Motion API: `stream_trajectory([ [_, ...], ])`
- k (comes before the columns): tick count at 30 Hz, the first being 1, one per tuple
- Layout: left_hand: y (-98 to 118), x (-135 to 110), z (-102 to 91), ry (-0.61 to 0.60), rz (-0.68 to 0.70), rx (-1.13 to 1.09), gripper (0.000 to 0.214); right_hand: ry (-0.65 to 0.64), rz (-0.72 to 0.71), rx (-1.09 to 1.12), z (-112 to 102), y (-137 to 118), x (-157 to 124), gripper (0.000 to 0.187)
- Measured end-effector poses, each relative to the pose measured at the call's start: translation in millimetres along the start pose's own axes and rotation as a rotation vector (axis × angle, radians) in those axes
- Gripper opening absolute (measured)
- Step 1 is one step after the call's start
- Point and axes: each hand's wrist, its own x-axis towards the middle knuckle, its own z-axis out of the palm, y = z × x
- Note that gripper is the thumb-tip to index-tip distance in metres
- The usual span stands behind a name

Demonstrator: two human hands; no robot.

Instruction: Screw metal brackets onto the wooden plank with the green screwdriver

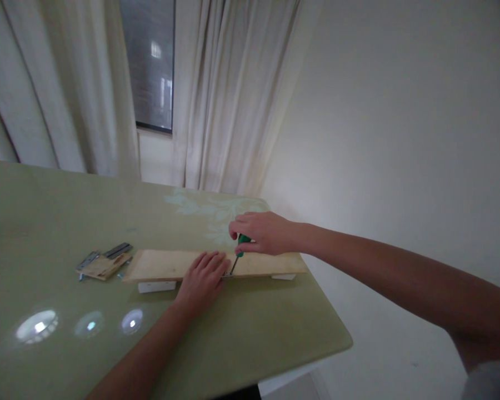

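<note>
screwdriver handle partly hidden by right fingers, metal piece at tip too small to tell

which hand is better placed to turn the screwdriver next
Probably the right hand: it holds the green-handled screwdriver, tip down at the wooden board, while the left hand rests on that board.

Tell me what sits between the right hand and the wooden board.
A green-handled screwdriver: in the head view, it slants from the right hand down to the wooden board.

The left hand lies palm-down — the right hand (curled inward) hovers higher.
</note>
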Motion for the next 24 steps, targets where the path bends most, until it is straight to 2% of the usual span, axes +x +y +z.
stream_trajectory([
  [1, 0, 0, -0.1, -0.002, 0.001, 0.000, 0.044, -0.001, 0.048, 0.000, 0, 1, 0, 0.033],
  [4, -1, 0, 0.4, 0.001, 0.002, -0.010, 0.044, -0.050, 0.357, -0.043, 3, 5, 4, 0.055],
  [6, -1, 0, 1.3, 0.006, 0.000, -0.015, 0.043, -0.081, 0.496, -0.098, 4, 6, 6, 0.064],
  [8, -1, 0, 1.9, 0.008, 0.001, -0.011, 0.042, -0.082, 0.468, -0.124, 5, 5, 7, 0.056],
  [11, 0, 0, 1.2, 0.004, 0.003, 0.004, 0.041, -0.040, 0.180, -0.123, 3, -3, 3, 0.037],
  [13, 1, 0, -0.4, 0.000, 0.003, 0.008, 0.042, -0.020, -0.029, -0.128, 1, -10, -2, 0.030],
  [14, 2, 1, -1.4, -0.001, 0.004, 0.007, 0.043, -0.017, -0.075, -0.123, 0, -12, -5, 0.029],
  [15, 2, 1, -2.3, -0.003, 0.004, 0.005, 0.043, -0.020, -0.065, -0.110, -1, -14, -7, 0.030],
  [16, 2, 2, -3.1, -0.005, 0.005, 0.002, 0.043, -0.025, 0.007, -0.098, -1, -14, -8, 0.034],
  [20, 2, 2, -3.7, -0.007, 0.008, 0.006, 0.041, -0.050, 0.426, -0.141, 3, -5, -8, 0.057],
  [22, 0, 1, -2.9, -0.007, 0.012, 0.016, 0.041, -0.064, 0.446, -0.130, 5, 0, -9, 0.050],
  [24, -1, 0, -2.5, -0.009, 0.013, 0.013, 0.040, -0.075, 0.321, -0.062, 6, 0, -13, 0.038],
])
